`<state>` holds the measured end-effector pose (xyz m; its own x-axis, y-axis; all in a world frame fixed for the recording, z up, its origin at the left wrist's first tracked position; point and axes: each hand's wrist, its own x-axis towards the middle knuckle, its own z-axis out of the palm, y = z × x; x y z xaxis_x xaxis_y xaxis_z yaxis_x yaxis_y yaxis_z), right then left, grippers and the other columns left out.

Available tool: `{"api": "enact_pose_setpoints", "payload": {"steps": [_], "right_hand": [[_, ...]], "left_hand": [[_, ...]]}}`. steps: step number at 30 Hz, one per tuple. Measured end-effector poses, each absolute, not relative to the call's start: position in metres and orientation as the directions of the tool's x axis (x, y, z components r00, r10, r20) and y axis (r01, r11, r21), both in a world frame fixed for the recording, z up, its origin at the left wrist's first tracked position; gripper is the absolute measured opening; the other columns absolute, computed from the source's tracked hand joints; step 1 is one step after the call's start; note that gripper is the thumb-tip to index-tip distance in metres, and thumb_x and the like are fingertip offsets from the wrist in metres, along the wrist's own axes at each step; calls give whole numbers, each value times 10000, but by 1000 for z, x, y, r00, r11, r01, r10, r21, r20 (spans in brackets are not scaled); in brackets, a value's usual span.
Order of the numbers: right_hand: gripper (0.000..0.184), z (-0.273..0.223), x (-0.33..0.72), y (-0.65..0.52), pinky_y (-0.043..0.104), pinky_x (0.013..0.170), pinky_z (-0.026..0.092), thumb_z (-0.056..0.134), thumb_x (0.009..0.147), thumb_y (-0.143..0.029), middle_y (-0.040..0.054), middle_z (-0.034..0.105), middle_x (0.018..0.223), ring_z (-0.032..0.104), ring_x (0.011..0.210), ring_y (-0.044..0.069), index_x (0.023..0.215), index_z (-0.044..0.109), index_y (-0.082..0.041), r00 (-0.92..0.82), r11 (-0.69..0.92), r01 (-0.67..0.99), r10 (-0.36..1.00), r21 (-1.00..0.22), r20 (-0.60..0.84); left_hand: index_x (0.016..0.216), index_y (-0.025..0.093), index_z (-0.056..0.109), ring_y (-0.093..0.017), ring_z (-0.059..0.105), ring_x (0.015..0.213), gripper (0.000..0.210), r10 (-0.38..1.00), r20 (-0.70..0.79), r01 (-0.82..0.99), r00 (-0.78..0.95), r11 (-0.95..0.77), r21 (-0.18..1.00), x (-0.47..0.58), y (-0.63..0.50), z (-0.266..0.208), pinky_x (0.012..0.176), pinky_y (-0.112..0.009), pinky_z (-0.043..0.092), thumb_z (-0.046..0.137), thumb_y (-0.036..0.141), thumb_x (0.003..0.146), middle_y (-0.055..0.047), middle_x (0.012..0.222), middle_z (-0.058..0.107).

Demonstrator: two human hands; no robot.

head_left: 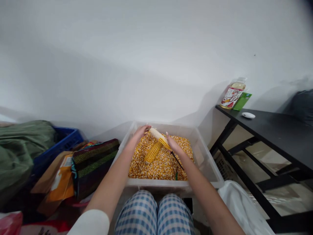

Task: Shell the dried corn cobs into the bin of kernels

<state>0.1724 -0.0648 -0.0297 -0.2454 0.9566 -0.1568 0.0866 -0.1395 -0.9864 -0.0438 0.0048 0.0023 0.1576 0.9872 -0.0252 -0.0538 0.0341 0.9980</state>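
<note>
A partly stripped ear of corn [158,135] is held at a slant over a clear plastic bin [205,160]. Its upper part is bare and pale, while yellow kernels remain at the lower end. My left hand [142,131] closes at its upper left tip. Around the lower right end is my right hand [174,143], thumb raised alongside the cob. Just below them a full yellow ear [153,152] rests on loose corn kernels [146,171] in the bin. A thin dark rod [177,160] reaches from beneath my right hand toward the bin's near side.
To the right stands a black table [274,130] bearing a bottle [233,94], a green packet [242,100] and a white object [248,115]. A blue crate [61,143], a striped bag [95,163] and cardboard [53,179] crowd the left. A white wall rises behind the bin.
</note>
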Motion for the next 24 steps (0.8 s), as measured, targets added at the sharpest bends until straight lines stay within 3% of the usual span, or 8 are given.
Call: {"api": "enact_pose_setpoints", "payload": {"steps": [2,4,7,10,13,19,24], "right_hand": [[705,-22,173,-69,245,343,297,140,893,-699,-15,424,393,345,324,126,779,598,-176,-214,-171,100,958,-980,-189],[753,-15,173,-73,235,323,270,62,892,-693,-24,415,384,323,301,122,868,600,-167,-303,-206,43,930,-978,-209],[793,-8,173,-76,222,305,242,9,868,-719,-41,399,384,286,281,110,921,576,-168,-423,-312,-58,868,-948,-260],[816,-5,173,-77,212,302,225,-18,841,-747,-58,364,368,257,273,105,911,557,-172,-493,-456,-84,792,-886,-361],[827,-5,170,-78,214,304,241,-54,843,-725,-61,333,337,243,267,112,888,553,-165,-568,-547,-84,713,-833,-411],[849,-3,166,-77,212,311,240,-86,835,-720,-46,353,343,252,273,112,832,547,-156,-627,-625,-85,639,-776,-446],[845,-1,169,-78,202,313,220,-91,833,-719,-42,349,336,250,273,109,811,543,-162,-622,-645,-61,622,-762,-476]], "left_hand": [[1055,174,666,-173,616,926,424,971,4,-109,240,23,994,-45,2,8,703,-237,479,605,488,777,-98,1104,652],[1123,200,628,-179,615,938,483,950,36,-119,311,2,993,-43,-3,12,748,-268,495,690,462,721,-86,1115,639],[1113,189,583,-184,611,888,486,956,91,-65,278,-76,995,-33,-10,14,745,-302,506,699,447,718,-79,1038,628],[1051,171,546,-180,593,794,350,959,240,140,148,-261,955,-21,-16,13,702,-302,484,562,449,839,-72,929,607],[1007,180,516,-198,575,731,263,916,395,375,70,-391,841,-15,-21,12,716,-321,440,431,413,921,-63,811,580],[926,198,491,-246,577,714,294,888,458,532,39,-406,743,-20,-26,15,727,-342,399,319,434,957,-68,718,548],[871,196,511,-252,594,713,296,900,436,621,13,-349,702,-19,-30,14,739,-339,408,362,441,942,-61,643,529]]}}
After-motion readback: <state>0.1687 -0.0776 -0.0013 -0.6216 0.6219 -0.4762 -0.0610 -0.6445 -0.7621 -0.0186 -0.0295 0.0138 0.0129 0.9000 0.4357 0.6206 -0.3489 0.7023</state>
